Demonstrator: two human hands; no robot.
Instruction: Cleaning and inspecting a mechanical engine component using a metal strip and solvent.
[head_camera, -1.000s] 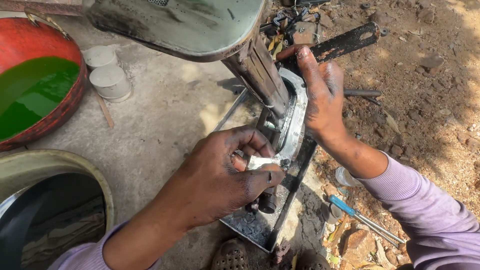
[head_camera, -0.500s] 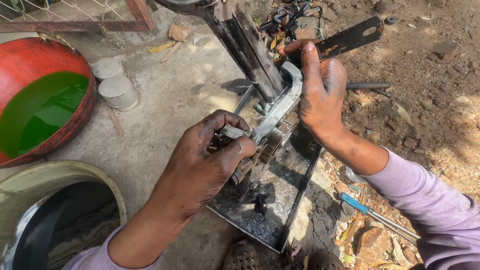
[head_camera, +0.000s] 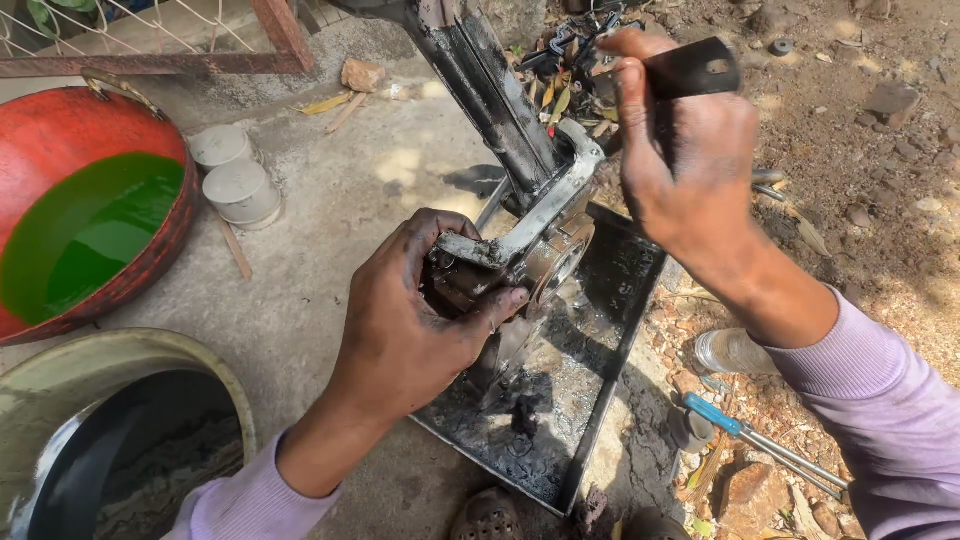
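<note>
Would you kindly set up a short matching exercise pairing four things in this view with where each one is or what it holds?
Things:
1. red basin
2. metal tray
3. left hand
4. right hand

States:
A. holds a dark flat tool
B. holds green liquid
C. grips the greasy metal bracket
D. lies on the ground under the bracket

Pairs: 1-B, 2-D, 3-C, 4-A

red basin (head_camera: 60, 140) with green liquid (head_camera: 85, 235); lilac sleeves (head_camera: 880, 400); blue-handled screwdriver (head_camera: 715, 413); grey metal tray (head_camera: 610, 340), blackened.
</note>
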